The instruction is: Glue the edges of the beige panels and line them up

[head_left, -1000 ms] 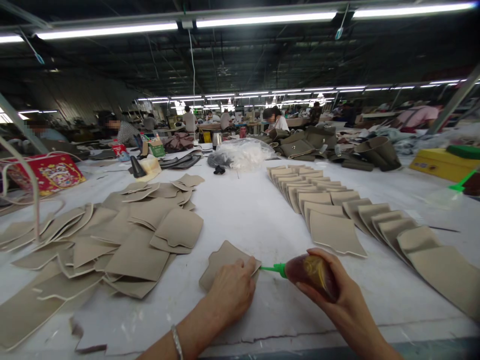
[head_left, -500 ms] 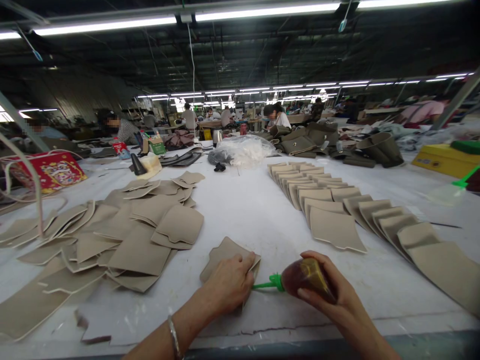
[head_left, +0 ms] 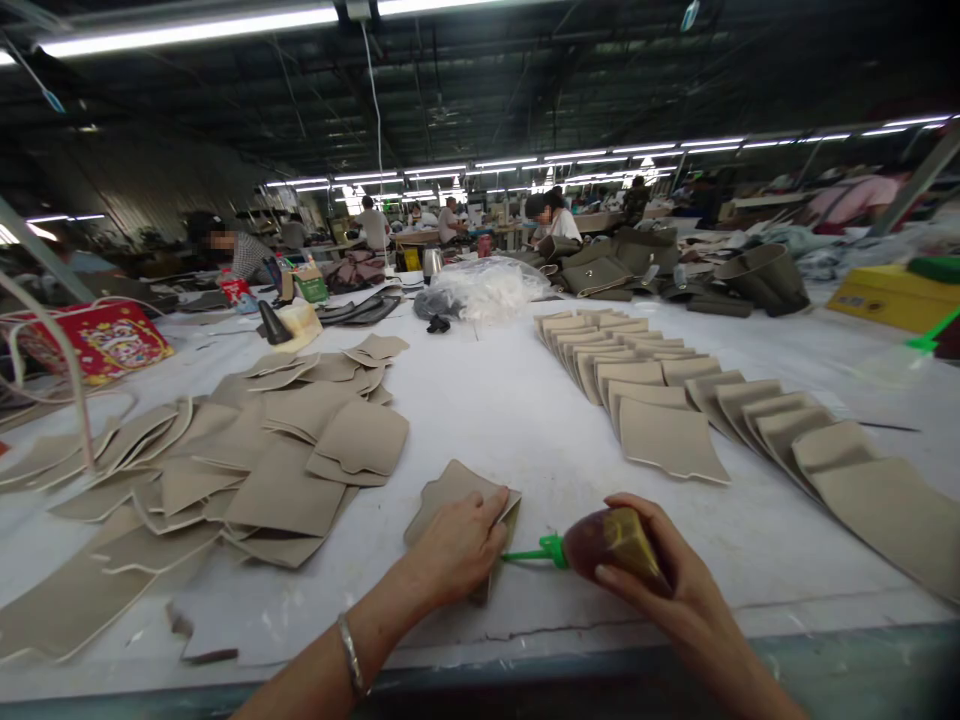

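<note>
Gripping the bottle (head_left: pixel 592 542), the right hand (head_left: pixel 681 592) had its fingers and thumb closed round the body and held it tilted almost flat above the table (head_left: pixel 480 400). The green nozzle (head_left: pixel 536 553) pointed from the bottle toward the piece (head_left: pixel 442 490), its tip at the edge beside the left hand; whether they touched could not be told.

The piece lay on the table just left of the bottle. The left hand (head_left: pixel 461 545) rested over it, forefinger stretched toward a corner; whether the hidden thumb pinched it from below could not be told. A bracelet (head_left: pixel 350 650) circled that wrist.

Farther left of the bottle spread a loose pile (head_left: pixel 289 490) of similar beige pieces. Beyond the bottle and to its right, more pieces overlapped in rows (head_left: pixel 667 440). Well beyond the bottle sat a clear bag (head_left: pixel 491 285), with a yellow box (head_left: pixel 874 300) far to the bottle's right and a red box (head_left: pixel 97 340) far to its left.
</note>
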Demonstrator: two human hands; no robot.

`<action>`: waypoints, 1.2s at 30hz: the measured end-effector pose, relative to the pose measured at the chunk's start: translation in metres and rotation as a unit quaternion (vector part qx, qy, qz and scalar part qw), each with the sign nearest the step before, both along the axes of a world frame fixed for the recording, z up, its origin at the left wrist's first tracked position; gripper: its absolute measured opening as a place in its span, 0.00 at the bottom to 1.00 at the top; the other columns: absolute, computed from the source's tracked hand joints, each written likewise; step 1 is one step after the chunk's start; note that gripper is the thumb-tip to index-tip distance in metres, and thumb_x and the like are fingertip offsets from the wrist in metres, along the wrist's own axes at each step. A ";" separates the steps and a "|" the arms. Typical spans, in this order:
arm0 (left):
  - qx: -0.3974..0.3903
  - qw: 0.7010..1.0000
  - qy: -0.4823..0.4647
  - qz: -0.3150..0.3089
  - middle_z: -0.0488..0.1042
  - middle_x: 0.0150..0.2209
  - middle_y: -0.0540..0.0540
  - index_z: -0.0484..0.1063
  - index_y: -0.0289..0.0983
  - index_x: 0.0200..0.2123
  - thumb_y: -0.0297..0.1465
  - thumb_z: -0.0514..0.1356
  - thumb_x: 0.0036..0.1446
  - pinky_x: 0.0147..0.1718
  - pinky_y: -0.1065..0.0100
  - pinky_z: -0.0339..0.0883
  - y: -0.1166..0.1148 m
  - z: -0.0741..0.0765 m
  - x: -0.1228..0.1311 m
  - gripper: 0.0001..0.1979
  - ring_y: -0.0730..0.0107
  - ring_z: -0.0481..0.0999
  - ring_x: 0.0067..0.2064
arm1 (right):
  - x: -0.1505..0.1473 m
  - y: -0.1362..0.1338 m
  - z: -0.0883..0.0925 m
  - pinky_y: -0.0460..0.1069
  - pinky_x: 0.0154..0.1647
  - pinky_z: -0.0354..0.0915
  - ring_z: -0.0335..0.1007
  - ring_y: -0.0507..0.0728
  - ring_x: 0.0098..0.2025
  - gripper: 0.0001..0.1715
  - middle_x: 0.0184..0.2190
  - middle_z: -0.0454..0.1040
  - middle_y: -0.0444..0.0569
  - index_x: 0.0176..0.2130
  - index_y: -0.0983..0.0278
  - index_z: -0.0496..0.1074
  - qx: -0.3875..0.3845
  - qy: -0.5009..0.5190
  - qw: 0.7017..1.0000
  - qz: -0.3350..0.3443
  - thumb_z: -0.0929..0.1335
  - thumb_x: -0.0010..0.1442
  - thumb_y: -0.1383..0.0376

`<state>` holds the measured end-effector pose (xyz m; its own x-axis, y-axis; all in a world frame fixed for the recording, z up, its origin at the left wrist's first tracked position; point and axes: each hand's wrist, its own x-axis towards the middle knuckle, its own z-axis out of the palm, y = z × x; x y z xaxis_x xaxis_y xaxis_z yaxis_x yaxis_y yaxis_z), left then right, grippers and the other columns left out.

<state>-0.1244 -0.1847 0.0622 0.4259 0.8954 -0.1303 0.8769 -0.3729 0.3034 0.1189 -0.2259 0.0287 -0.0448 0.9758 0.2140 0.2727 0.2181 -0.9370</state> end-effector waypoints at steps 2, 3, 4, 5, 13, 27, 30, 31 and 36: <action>0.000 1.000 -0.003 -0.001 0.72 0.44 0.41 0.53 0.41 0.64 0.35 0.41 0.64 0.43 0.60 0.65 0.000 -0.001 -0.001 0.26 0.57 0.74 0.43 | 0.000 -0.003 -0.002 0.47 0.47 0.64 0.67 0.60 0.47 0.30 0.47 0.67 0.46 0.53 0.57 0.62 -0.017 0.015 0.999 0.033 0.73 0.54 0.55; 0.002 1.000 -0.003 -0.001 0.72 0.44 0.41 0.53 0.41 0.64 0.35 0.41 0.64 0.43 0.60 0.65 -0.001 -0.001 -0.001 0.26 0.56 0.74 0.43 | 0.000 -0.005 -0.003 0.47 0.46 0.64 0.67 0.60 0.47 0.30 0.47 0.68 0.46 0.53 0.56 0.61 -0.024 0.022 0.998 0.047 0.73 0.54 0.56; 0.003 1.000 -0.003 0.000 0.72 0.44 0.41 0.53 0.41 0.64 0.35 0.41 0.64 0.43 0.59 0.65 -0.001 -0.001 -0.002 0.26 0.56 0.74 0.43 | 0.000 -0.006 -0.004 0.47 0.46 0.64 0.67 0.60 0.47 0.30 0.47 0.68 0.45 0.53 0.56 0.61 -0.026 0.026 0.998 0.049 0.73 0.55 0.56; 0.004 1.000 -0.002 0.001 0.71 0.44 0.41 0.54 0.41 0.64 0.35 0.41 0.64 0.43 0.59 0.65 0.000 -0.002 -0.002 0.26 0.56 0.74 0.43 | 0.000 -0.006 -0.005 0.47 0.47 0.64 0.67 0.59 0.47 0.30 0.47 0.68 0.45 0.53 0.56 0.61 -0.024 0.025 0.999 0.041 0.73 0.55 0.56; -0.001 1.000 -0.018 0.004 0.71 0.44 0.42 0.55 0.41 0.64 0.35 0.41 0.64 0.43 0.59 0.65 -0.002 -0.002 -0.001 0.25 0.56 0.74 0.43 | -0.002 -0.013 -0.015 0.47 0.46 0.64 0.67 0.59 0.47 0.31 0.48 0.67 0.45 0.54 0.55 0.58 -0.039 0.044 0.996 0.069 0.72 0.56 0.56; -0.013 0.999 -0.030 0.001 0.71 0.46 0.43 0.56 0.42 0.63 0.35 0.41 0.64 0.45 0.59 0.64 0.000 -0.004 -0.002 0.25 0.57 0.73 0.45 | 0.004 -0.003 -0.010 0.48 0.48 0.63 0.66 0.60 0.48 0.31 0.48 0.66 0.46 0.53 0.57 0.60 -0.043 0.043 0.997 0.043 0.73 0.54 0.56; -0.010 1.000 -0.023 0.004 0.71 0.46 0.43 0.56 0.42 0.63 0.35 0.41 0.64 0.45 0.60 0.64 0.000 -0.004 -0.002 0.25 0.57 0.73 0.44 | 0.006 0.002 -0.008 0.48 0.49 0.61 0.65 0.59 0.47 0.30 0.47 0.66 0.45 0.52 0.57 0.61 -0.025 0.030 0.999 0.000 0.73 0.54 0.55; -0.010 1.000 -0.023 0.004 0.71 0.46 0.43 0.56 0.42 0.63 0.35 0.41 0.64 0.45 0.60 0.64 0.000 -0.004 -0.001 0.25 0.58 0.73 0.45 | 0.006 0.004 -0.008 0.48 0.48 0.61 0.66 0.59 0.46 0.30 0.46 0.66 0.45 0.52 0.57 0.61 -0.014 0.022 0.999 -0.022 0.72 0.54 0.55; -0.011 1.000 -0.020 0.004 0.71 0.46 0.43 0.56 0.43 0.63 0.35 0.41 0.65 0.44 0.60 0.65 0.000 -0.004 -0.001 0.25 0.58 0.73 0.44 | 0.006 -0.001 -0.012 0.47 0.49 0.61 0.65 0.59 0.49 0.31 0.49 0.66 0.45 0.53 0.56 0.60 -0.009 0.021 1.000 -0.004 0.73 0.54 0.56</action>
<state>-0.1256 -0.1844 0.0582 0.4234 0.8961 -0.1329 0.8672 -0.3585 0.3455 0.1252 -0.2267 0.0163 -0.0275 0.9799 0.1976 0.2342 0.1984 -0.9517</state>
